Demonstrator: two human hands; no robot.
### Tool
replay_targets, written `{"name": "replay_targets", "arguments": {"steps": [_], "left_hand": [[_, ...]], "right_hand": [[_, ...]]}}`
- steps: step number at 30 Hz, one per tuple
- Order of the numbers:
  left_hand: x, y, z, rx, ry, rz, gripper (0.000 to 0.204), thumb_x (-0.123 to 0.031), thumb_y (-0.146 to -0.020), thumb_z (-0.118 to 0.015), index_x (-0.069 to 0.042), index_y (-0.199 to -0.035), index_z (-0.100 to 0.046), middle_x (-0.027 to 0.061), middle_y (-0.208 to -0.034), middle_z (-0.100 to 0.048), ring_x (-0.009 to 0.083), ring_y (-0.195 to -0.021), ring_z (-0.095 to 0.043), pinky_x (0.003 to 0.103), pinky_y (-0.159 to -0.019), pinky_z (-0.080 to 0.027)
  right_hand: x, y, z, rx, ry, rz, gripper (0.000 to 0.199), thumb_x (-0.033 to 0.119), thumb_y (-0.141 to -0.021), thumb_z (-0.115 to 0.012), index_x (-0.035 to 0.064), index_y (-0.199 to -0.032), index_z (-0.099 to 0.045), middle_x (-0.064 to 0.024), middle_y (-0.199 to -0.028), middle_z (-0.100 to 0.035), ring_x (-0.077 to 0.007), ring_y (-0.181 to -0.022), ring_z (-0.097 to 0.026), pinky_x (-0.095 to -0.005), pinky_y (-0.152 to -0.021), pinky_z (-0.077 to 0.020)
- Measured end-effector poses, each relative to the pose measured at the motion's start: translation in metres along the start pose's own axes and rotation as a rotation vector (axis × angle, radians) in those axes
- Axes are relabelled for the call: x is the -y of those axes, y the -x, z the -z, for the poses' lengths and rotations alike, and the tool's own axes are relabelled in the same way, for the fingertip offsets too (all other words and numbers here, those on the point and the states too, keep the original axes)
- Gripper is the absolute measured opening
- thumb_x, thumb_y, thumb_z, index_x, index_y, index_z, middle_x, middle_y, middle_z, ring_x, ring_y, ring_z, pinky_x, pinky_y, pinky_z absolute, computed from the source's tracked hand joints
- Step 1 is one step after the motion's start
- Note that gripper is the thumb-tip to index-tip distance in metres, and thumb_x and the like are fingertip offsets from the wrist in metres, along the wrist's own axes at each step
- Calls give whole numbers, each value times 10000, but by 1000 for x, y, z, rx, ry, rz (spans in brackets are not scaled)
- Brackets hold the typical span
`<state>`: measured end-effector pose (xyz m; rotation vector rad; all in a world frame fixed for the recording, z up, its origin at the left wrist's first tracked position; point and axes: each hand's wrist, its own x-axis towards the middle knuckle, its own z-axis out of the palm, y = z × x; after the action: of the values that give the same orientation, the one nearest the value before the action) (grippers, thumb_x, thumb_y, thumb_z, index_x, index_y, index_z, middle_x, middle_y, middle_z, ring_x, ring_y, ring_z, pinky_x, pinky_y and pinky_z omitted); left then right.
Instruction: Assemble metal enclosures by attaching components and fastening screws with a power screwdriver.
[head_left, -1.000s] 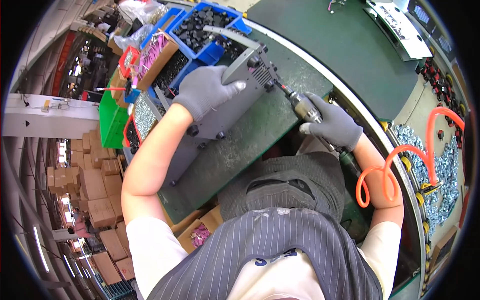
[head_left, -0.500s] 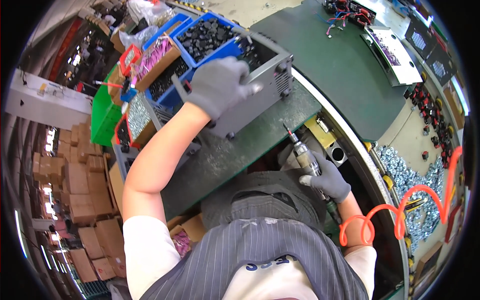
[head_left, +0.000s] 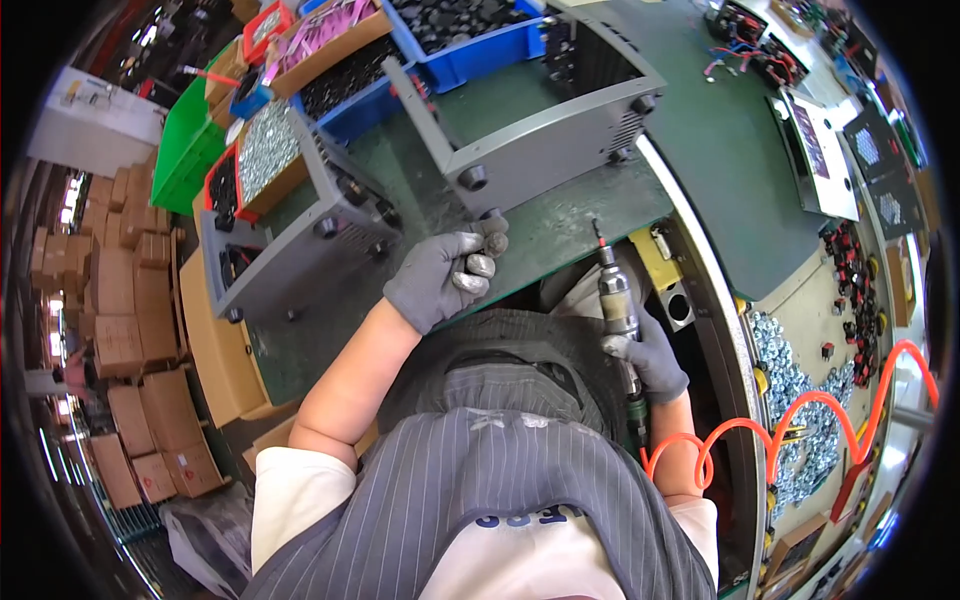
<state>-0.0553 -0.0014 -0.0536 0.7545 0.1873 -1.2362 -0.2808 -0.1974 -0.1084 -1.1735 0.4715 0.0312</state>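
Observation:
My left hand (head_left: pixel 440 278), in a grey glove with worn silvery fingertips, is closed above the near edge of the green bench. Its fingers curl inward, and whatever they hold is hidden. Just beyond its fingertips stands a grey metal housing (head_left: pixel 550 150) with an open top, round black feet and slotted vents. A similar grey housing (head_left: pixel 290 250) sits to the left of the hand. My right hand (head_left: pixel 655 355), also gloved, wraps around a pneumatic screwdriver (head_left: pixel 618 305). Its bit points away from me, and an orange coiled hose (head_left: pixel 740 428) trails from its rear.
Blue bins (head_left: pixel 475 65) of black parts stand behind the housings. Cardboard trays hold pink pieces (head_left: pixel 320 30) and silver screws (head_left: pixel 268 145). A green bin (head_left: pixel 190 160) is at far left. On the right lie a white panel (head_left: pixel 825 160), wired parts and scattered metal pieces (head_left: pixel 800 400).
My left hand has come back from over the housing to its near side, fingers now curled. More of the housings shows as the view shifts. The screwdriver stays in my right hand, now more upright.

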Motion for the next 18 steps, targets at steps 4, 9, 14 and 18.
{"name": "replay_targets", "arguments": {"steps": [4, 9, 14, 18], "left_hand": [[8, 9, 35, 73, 184, 24, 277, -80, -922, -398, 19, -1168, -479, 94, -993, -524, 49, -603, -415, 134, -425, -357], [1, 17, 31, -160, 214, -91, 294, -93, -932, -378, 33, -1189, -444, 152, -1106, -518, 67, -649, -489, 131, -456, -397], [-2, 27, 58, 200, 250, -14, 292, -185, -941, -429, 16, -1149, -471, 69, -893, -546, 44, -572, -431, 143, -403, -362], [-3, 36, 60, 62, 44, -172, 335, -289, -940, -471, 8, -1090, -515, 16, -779, -521, 29, -513, -388, 149, -375, -301]], "right_hand": [[17, 6, -15, -76, 53, -19, 493, 163, -656, -675, 7, -1100, -528, 18, -817, -511, -71, -726, -466, -214, -646, -387], [32, 6, -47, 63, 64, -75, 619, 233, -616, -725, -18, -1137, -507, -3, -879, -536, -90, -778, -484, -233, -703, -397], [42, 1, -72, 269, 190, -68, 737, 255, -603, -778, -28, -1207, -465, -34, -937, -550, -110, -851, -507, -262, -746, -422], [63, 0, -100, 365, 160, -196, 747, 173, -636, -771, -26, -1261, -416, -23, -905, -541, -106, -791, -501, -250, -709, -429]]}}
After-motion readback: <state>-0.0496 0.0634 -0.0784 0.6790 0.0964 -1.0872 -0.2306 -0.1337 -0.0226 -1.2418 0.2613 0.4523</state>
